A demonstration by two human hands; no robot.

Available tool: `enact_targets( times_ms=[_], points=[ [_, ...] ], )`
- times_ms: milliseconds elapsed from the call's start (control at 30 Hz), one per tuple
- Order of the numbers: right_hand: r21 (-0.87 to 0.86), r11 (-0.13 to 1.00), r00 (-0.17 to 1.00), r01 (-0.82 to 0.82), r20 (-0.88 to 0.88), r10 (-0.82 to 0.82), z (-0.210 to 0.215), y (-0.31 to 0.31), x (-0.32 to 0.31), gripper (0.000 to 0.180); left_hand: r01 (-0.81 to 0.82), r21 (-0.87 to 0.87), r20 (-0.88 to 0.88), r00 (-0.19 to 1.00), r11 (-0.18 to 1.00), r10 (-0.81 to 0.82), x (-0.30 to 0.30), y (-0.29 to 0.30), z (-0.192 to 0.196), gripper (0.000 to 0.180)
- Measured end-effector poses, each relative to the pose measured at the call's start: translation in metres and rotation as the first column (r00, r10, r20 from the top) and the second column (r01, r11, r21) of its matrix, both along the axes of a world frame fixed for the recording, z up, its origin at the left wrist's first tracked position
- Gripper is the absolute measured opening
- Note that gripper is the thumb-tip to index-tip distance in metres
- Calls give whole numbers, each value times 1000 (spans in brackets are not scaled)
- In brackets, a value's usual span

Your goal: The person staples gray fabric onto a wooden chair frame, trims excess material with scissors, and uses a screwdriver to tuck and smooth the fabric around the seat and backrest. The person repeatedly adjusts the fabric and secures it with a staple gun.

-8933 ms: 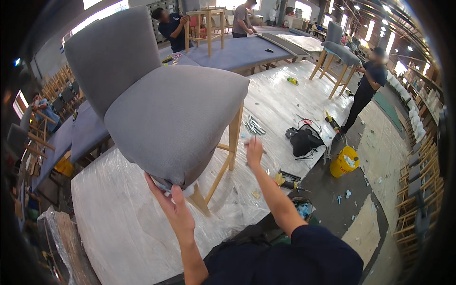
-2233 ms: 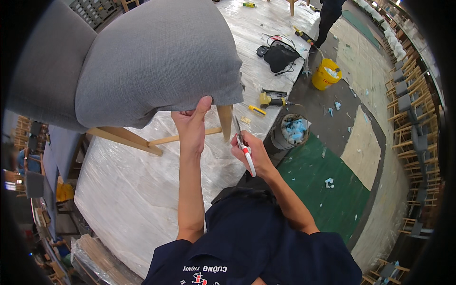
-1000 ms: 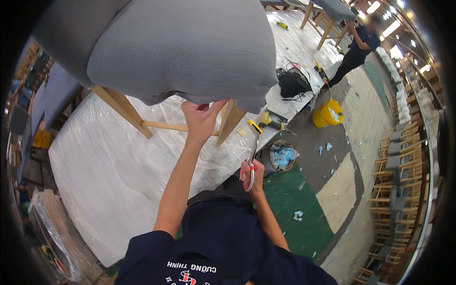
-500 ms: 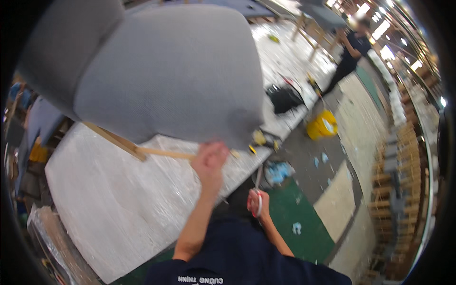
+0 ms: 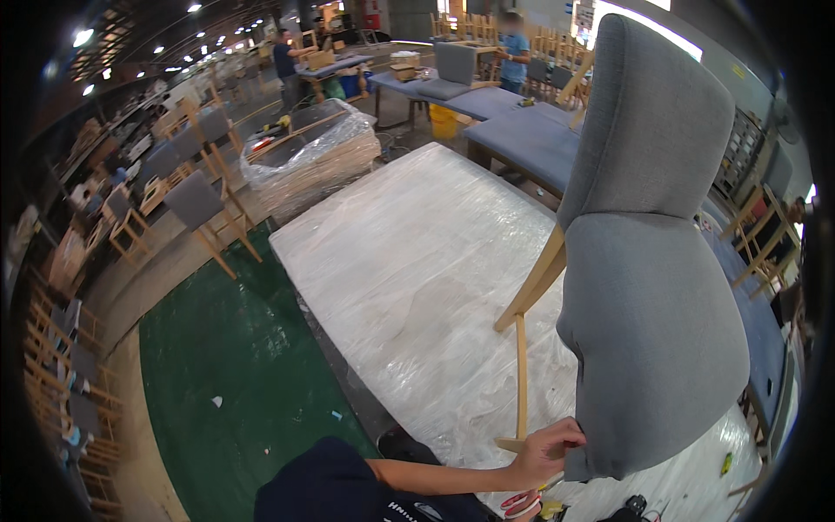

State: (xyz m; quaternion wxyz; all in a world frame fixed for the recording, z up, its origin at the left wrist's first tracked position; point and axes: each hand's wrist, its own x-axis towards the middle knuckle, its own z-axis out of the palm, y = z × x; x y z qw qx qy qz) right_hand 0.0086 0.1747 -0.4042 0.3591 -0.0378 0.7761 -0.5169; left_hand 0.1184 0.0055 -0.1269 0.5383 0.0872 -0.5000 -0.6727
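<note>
A grey upholstered chair (image 5: 652, 339) with pale wooden legs stands upright on a plastic-wrapped white platform (image 5: 391, 252). My left hand (image 5: 548, 451) reaches to the front corner of its seat, fingers bent and pinched at the lower edge of the seat cover. What lies between the fingertips is largely hidden. Below it, at the bottom rim, my right hand (image 5: 529, 510) is closed around scissors (image 5: 515, 501) with red and white handles; their blades are hard to make out. Beside that hand lies a yellow and black tool (image 5: 552, 508), partly cut off.
Left of the platform lies a green floor mat (image 5: 235, 348) with small scraps. A plastic-wrapped stack (image 5: 304, 157) stands beyond, with blue-covered tables (image 5: 522, 139) at the back. Finished chairs (image 5: 196, 204) line the left. Two people (image 5: 515, 56) work farther off. A black object (image 5: 633, 508) lies near the bottom.
My view has swung left and up, bringing the far hall into sight and shifting the chair to the right. My left hand is now at the seat corner; the scissors stay in my right hand.
</note>
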Motion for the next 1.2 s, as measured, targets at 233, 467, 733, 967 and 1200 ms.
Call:
enact_targets(
  times_ms=[233, 467, 733, 967, 1200],
  points=[
    [129, 991, 987, -42, 157, 21, -108, 80, -74, 31, -71, -225, 226, 966, 972, 123, 5, 15, 3, 38],
    [85, 976, 919, -201, -327, 218, -204, 87, -117, 40, 94, -160, 932, 341, 983, 119, 91, 46, -84, 20],
    [425, 860, 516, -283, -688, 510, -135, 34, -120, 39, -131, -432, 862, 231, 892, 451, 104, 37, -58, 37],
    [-807, 569, 965, -156, 0, 264, 196, -43, -58, 23, -287, -787, 343, 533, 547, 773, 36, 50, 53, 39],
    [-894, 432, 932, -120, 48, 359, 267, -64, -40, 21, -62, -986, 88, 591, 153, 802, -15, 24, 101, 51]
  ],
)
